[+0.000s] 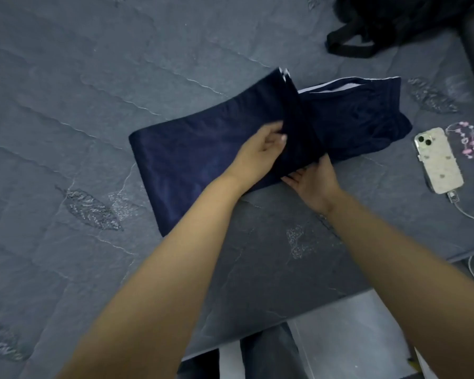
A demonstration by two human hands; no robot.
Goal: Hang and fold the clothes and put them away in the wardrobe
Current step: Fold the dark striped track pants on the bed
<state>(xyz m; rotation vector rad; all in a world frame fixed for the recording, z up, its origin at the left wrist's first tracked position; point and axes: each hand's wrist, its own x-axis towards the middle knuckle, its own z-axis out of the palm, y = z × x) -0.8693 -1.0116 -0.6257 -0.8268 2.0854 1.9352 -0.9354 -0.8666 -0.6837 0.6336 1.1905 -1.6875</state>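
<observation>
A pair of navy blue trousers (203, 149) with a white side stripe lies partly folded on the grey quilted bed (66, 105). One fold lies across the middle, over the waist end at the right. My left hand (260, 149) pinches the folded edge near the middle of the cloth. Just below it, my right hand (309, 176) grips the near edge of the same fold, fingers tucked under the fabric. Both forearms reach in from the bottom of the view.
A phone (437, 160) in a pale patterned case lies right of the trousers, plugged into a white cable (471, 214), with a pink beaded charm (465, 140) beside it. A black bag (394, 20) sits at the top right. The bed's edge (312, 313) runs along the lower right, floor below.
</observation>
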